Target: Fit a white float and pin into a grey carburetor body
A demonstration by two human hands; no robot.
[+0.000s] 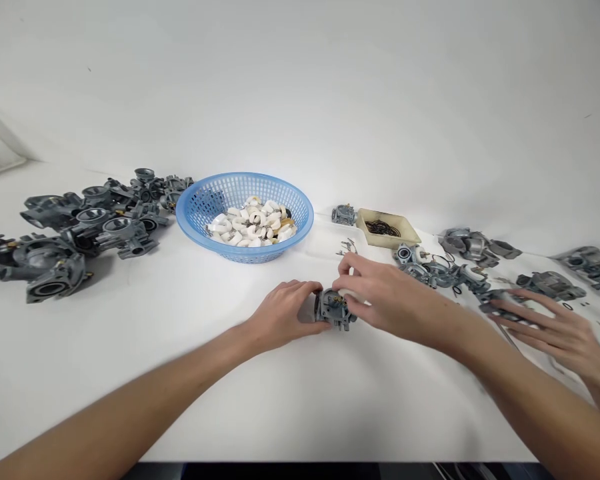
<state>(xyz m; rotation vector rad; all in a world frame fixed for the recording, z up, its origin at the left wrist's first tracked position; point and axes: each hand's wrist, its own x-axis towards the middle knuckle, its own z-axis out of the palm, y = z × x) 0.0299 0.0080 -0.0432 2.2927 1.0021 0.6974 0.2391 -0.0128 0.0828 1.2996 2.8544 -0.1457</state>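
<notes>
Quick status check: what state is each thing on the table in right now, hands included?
left hand: gripping the carburetor body's left side
right hand: fingers on the carburetor body's right side
carburetor body: resting on the table, held between both hands
blue basket: upright, part filled with white pieces
tan tray: open, holds dark rings
pile of grey castings: loose heap, untouched
another person's hand: flat over parts at right

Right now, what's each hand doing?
Left hand: closed on the small grey carburetor body.
Right hand: fingers on the same body, gripping it.
</notes>
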